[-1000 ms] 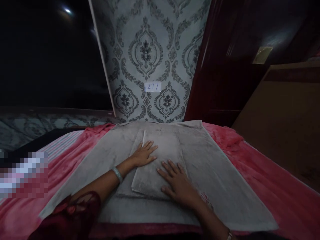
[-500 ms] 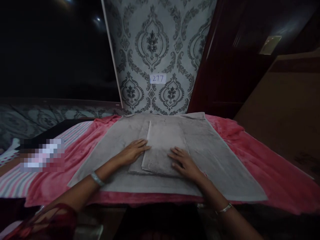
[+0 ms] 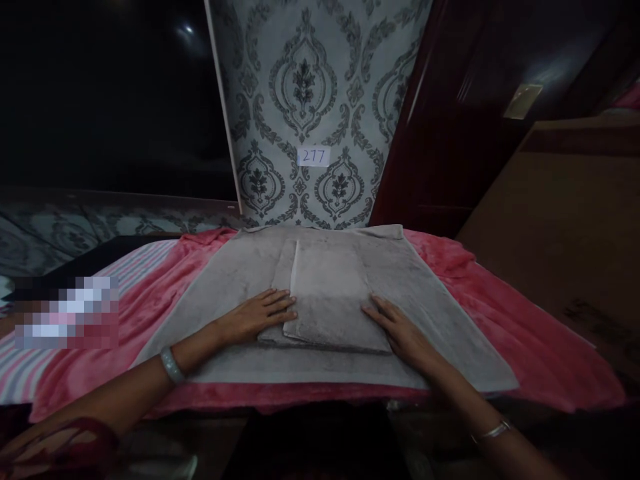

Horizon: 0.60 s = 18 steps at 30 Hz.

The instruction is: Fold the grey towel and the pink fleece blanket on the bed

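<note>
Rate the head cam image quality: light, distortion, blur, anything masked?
Head view: dim overall, upper left nearly black with one small glare spot; wide-angle bend slants the wallpaper panel; left hand and right hand at the folded grey towel look sharp enough, no obvious motion smear; a pixelated block masks the left edge; the 277 label is readable.

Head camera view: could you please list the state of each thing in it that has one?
Folded grey towel: folded into layers, lying flat on the spread grey towel.
Spread grey towel: laid out flat over the pink blanket.
Pink blanket: spread out, rumpled at its edges.
Left hand: open, flat on the folded towel's left edge.
Right hand: open, flat at its right edge.
</note>
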### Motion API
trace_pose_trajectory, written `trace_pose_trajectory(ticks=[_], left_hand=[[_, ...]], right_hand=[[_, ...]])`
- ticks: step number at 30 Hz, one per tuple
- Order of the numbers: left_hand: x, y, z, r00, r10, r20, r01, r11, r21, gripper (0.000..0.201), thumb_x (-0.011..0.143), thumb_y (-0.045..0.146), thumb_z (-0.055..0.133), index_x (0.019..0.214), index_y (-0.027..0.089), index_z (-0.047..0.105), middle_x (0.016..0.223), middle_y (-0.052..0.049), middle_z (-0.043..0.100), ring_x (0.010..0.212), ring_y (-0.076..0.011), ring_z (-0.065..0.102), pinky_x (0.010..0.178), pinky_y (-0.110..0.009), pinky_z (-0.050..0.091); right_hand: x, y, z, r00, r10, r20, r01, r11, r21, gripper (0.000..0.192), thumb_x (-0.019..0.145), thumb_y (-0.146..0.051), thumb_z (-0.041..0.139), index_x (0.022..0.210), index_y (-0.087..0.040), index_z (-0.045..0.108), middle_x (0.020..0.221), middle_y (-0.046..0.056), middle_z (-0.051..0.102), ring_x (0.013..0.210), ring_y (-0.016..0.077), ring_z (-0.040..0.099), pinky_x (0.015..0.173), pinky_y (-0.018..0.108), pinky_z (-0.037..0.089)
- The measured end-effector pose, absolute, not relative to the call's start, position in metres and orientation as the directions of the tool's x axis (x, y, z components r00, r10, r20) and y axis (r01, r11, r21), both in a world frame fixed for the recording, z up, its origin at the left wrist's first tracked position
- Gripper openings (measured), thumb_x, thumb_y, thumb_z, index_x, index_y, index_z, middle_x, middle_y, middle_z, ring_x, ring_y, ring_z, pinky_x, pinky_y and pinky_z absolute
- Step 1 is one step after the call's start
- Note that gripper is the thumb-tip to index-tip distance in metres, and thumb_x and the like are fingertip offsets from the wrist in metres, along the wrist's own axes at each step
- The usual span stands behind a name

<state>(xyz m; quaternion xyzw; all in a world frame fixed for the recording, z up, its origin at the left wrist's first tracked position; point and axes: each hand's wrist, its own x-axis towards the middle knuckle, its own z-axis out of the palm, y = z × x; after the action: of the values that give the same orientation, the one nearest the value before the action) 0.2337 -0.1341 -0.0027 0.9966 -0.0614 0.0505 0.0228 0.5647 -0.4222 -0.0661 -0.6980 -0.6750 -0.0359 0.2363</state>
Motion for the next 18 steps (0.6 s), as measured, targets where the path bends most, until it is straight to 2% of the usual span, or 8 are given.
trace_pose_trajectory(ticks=[3,6,11,14,16,18], left_hand=[[0.235,-0.132,-0.006,0.982,-0.108,0.152,-0.124,-0.987,0.104,0.061,0.086,0.017,0.059,0.144,0.033,0.054,0.159,-0.008,0.043,0.151,-0.0292,0.032,0.123,-0.049,0.027],[0.236,-0.133,-0.007,0.969,-0.086,0.231,-0.131,-0.974,0.187,0.051,0.09,0.033,0.06,0.14,0.029,0.059,0.157,-0.01,0.045,0.149,-0.0297,0.035,0.121,-0.048,0.033],[0.246,-0.141,0.031,0.922,0.087,0.378,-0.091,-0.9,0.427,0.042,0.091,0.05,0.058,0.121,0.026,0.073,0.142,-0.01,0.062,0.145,-0.0303,0.042,0.119,-0.05,0.035],[0.252,-0.145,0.083,0.848,0.266,0.457,-0.104,-0.764,0.637,0.04,0.082,0.051,0.071,0.109,0.023,0.077,0.127,-0.011,0.071,0.136,-0.0346,0.051,0.115,-0.052,0.04],[0.257,-0.143,0.12,0.75,0.467,0.468,-0.117,-0.603,0.789,0.042,0.072,0.045,0.082,0.105,0.019,0.077,0.113,-0.011,0.075,0.121,-0.0366,0.062,0.103,-0.051,0.051],[0.265,-0.135,0.156,0.597,0.653,0.467,-0.2,-0.442,0.874,0.045,0.064,0.033,0.088,0.103,0.016,0.075,0.1,-0.009,0.075,0.108,-0.0347,0.068,0.092,-0.047,0.057]], right_hand=[[0.566,-0.42,-0.06,0.002,0.936,0.351,0.972,0.08,-0.219,0.081,0.081,0.002,0.037,0.152,-0.036,0.044,0.166,0.002,0.024,0.151,0.024,0.028,0.121,0.054,0.03],[0.565,-0.418,-0.059,-0.019,0.935,0.355,0.967,0.107,-0.23,0.071,0.086,-0.002,0.038,0.148,-0.034,0.051,0.164,0.004,0.03,0.15,0.0244,0.029,0.12,0.055,0.032],[0.562,-0.407,-0.031,0.053,0.882,0.468,0.876,0.184,-0.445,0.041,0.096,-0.029,0.046,0.129,-0.027,0.069,0.146,0.008,0.056,0.144,0.028,0.04,0.118,0.056,0.034],[0.562,-0.401,0.021,0.202,0.786,0.585,0.772,0.239,-0.588,0.04,0.095,-0.052,0.052,0.115,-0.026,0.075,0.127,0.008,0.069,0.132,0.0315,0.053,0.114,0.056,0.04],[0.562,-0.399,0.068,0.334,0.703,0.628,0.711,0.249,-0.657,0.043,0.092,-0.061,0.057,0.108,-0.026,0.076,0.114,0.007,0.074,0.119,0.0323,0.062,0.107,0.055,0.046],[0.562,-0.394,0.116,0.402,0.628,0.666,0.661,0.304,-0.686,0.044,0.084,-0.063,0.067,0.102,-0.024,0.076,0.104,0.005,0.075,0.108,0.0304,0.065,0.101,0.052,0.05]])
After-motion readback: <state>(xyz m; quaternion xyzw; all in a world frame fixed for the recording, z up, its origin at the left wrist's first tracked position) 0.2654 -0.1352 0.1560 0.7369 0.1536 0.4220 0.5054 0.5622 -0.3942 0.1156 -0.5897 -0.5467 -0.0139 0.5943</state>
